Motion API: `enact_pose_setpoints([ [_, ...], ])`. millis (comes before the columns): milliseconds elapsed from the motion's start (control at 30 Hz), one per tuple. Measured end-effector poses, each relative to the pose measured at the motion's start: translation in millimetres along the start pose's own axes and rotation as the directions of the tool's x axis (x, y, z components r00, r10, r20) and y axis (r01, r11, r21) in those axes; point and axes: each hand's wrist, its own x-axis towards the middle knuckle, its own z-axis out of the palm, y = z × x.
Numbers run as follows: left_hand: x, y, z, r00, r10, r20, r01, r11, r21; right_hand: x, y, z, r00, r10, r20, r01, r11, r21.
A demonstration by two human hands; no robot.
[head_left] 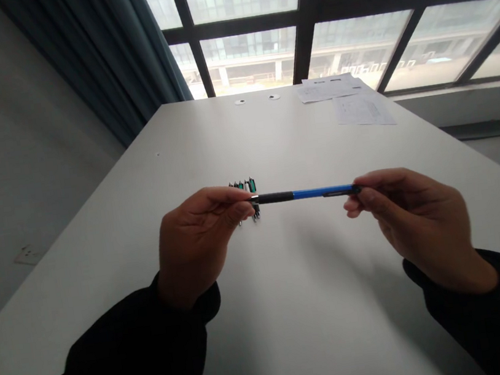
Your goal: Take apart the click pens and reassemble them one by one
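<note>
My left hand and my right hand hold a blue mechanical pencil or pen level in the air above the white table. Its black grip and metal tip are at my left fingertips, and my right fingertips pinch the far end of its blue barrel. Just behind my left hand, a small group of several pens with green and black parts rests on the table, partly hidden by my fingers. Both sleeves are black.
Loose printed papers lie at the table's far right end, near two round white grommets. Beyond the table is a large dark-framed window, with a teal curtain to its left. A wall stands to the left.
</note>
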Motion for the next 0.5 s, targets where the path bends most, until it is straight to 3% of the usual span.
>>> enact_pose_setpoints([
  [500,0.7,1.7,-0.3,0.992,-0.077,0.102,0.054,0.977,0.206,3.6,1.8,-1.3,0.998,0.063,0.026,-0.062,0.997,-0.056],
])
